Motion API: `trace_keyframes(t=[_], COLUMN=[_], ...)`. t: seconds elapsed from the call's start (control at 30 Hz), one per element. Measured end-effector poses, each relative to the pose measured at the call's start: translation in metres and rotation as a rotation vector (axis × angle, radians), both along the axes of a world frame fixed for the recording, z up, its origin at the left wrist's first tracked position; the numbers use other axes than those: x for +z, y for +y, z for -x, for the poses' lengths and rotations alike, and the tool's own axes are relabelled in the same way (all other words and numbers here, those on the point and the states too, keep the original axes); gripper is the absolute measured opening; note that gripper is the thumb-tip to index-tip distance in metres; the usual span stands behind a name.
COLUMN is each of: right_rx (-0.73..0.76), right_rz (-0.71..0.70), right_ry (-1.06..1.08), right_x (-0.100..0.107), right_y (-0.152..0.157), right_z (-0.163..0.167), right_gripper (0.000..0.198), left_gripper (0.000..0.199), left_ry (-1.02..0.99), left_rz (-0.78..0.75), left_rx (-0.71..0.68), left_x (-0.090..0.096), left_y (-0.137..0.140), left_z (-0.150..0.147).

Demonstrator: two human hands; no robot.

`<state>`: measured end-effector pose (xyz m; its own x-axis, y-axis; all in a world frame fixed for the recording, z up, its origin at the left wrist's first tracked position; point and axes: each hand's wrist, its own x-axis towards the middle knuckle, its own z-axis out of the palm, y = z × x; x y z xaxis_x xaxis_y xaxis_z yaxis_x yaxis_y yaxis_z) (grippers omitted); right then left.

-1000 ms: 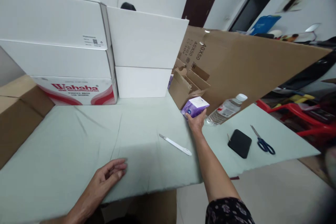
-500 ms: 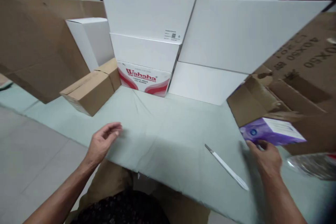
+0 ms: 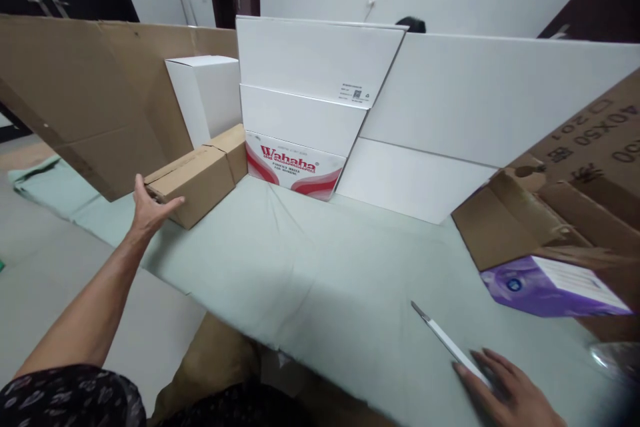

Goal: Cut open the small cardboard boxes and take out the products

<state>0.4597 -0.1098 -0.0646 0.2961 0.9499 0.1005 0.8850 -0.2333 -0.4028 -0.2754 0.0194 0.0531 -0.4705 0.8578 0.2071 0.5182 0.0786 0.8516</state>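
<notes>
My left hand (image 3: 150,210) is at the near end of a long brown cardboard box (image 3: 200,177), fingers on its left side and thumb across its near right edge. The box lies on the cloth-covered table (image 3: 300,260), its far end near the white carton. My right hand (image 3: 505,387) is low on the right, thumb and fingers on either side of the white handle of a scalpel (image 3: 453,347). The scalpel lies on the cloth, its steel blade pointing away to the left. The handle's rear end is hidden by the hand.
White carton panels (image 3: 425,93), one printed Wahaha, stand along the back. A tall white box (image 3: 215,97) and a brown cardboard sheet (image 3: 100,100) are at the left. At the right lie a purple-and-white box (image 3: 545,287), torn brown cardboard (image 3: 525,213) and clear plastic (image 3: 615,353).
My left hand has moved left and forward onto the cardboard box. My right hand has left the purple box and come down to the scalpel's handle. The view has shifted somewhat left.
</notes>
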Motion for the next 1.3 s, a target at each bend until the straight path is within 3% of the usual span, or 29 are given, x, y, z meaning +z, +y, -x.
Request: trace_keyframes(t=[0.1,0.23,0.37,0.5,0.67,0.73,0.83,1.0,1.1,1.2,1.3], right_rx=[-0.01,-0.005,0.023,0.025,0.025,0.059,0.139,0.159,0.202,0.26,0.163], right_rz=[-0.034,-0.072,-0.068,-0.135,-0.293,-0.328,-0.317,-0.347,-0.326,-0.289,-0.214], right_ry=[-0.077,-0.122,-0.159,-0.131,0.179,0.406,0.641,0.612,0.585,0.493,0.244], right_x=[-0.005,-0.007,-0.003,0.015,0.05,0.061,0.067,0.066,0.067,0.064,0.055], right_y=[-0.009,-0.005,0.008,0.014,0.0,-0.006,-0.012,-0.013,-0.014,-0.017,-0.018], right_z=[0.01,0.019,0.035,0.063,0.103,0.122,0.153,0.183,0.172,0.137,0.098], right_gripper=[0.063,0.065,0.067,0.067,0.057,0.054,0.057,0.06,0.059,0.055,0.048], left_gripper=[0.112,0.134,0.13,0.123,0.114,0.114,0.111,0.088,0.082,0.076,0.073], left_ry=[0.101,0.048,0.119,0.125,-0.104,-0.246,-0.405,-0.494,-0.49,-0.484,-0.478], left_rz=[-0.064,-0.08,-0.081,-0.056,-0.038,-0.005,0.012,0.004,0.019,0.018,-0.012], left_rx=[0.135,-0.015,-0.412,-0.844,-1.075,-1.059,-0.921,-0.716,-0.649,-0.631,-0.605], left_x=[-0.011,-0.035,-0.048,-0.045,-0.041,-0.043,-0.047,-0.045,-0.04,-0.036,-0.034], left_y=[-0.012,-0.045,-0.065,-0.057,-0.041,-0.043,-0.056,-0.084,-0.092,-0.092,-0.086], left_z=[-0.002,-0.02,-0.069,-0.139,-0.199,-0.213,-0.234,-0.261,-0.263,-0.258,-0.253])
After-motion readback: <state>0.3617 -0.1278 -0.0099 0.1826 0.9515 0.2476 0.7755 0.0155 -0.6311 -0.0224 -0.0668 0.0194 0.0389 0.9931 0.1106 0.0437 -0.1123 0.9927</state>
